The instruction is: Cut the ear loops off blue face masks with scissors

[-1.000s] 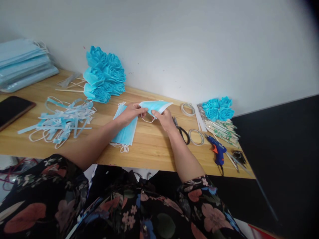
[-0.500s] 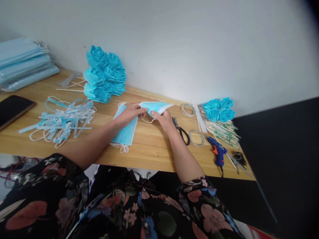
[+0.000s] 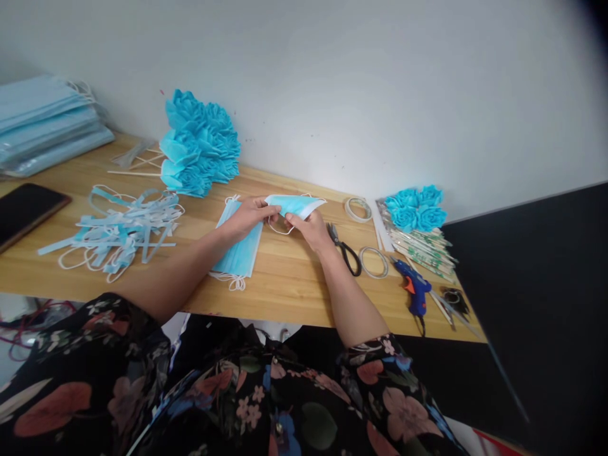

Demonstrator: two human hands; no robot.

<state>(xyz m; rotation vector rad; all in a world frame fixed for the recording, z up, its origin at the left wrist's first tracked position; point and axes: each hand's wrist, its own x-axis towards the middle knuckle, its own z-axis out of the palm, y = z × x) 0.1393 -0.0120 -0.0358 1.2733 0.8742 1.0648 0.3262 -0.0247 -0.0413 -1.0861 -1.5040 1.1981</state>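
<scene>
Both hands hold one blue and white face mask [image 3: 300,204] above the table. My left hand [image 3: 251,216] pinches its left end, thumb on top. My right hand [image 3: 310,227] grips the lower edge near the right end, thumb pressed on the blue side. A white ear loop hangs below the mask between the hands. Under my left wrist lies a stack of flat blue masks [image 3: 237,254], partly covered by the forearm, with ear loops at both ends. Black-handled scissors [image 3: 344,248] rest just right of my right hand.
Blue fabric flowers [image 3: 202,145] on sticks and a pile of cut mask strips [image 3: 121,228] lie left, beside a phone [image 3: 28,212] and packed masks [image 3: 42,123]. Tape rolls [image 3: 358,209], a blue glue gun [image 3: 414,288] and smaller flowers [image 3: 415,209] lie right.
My right hand has shifted slightly left, and its thumb has slid toward the middle of the mask. The left hand keeps its pinch.
</scene>
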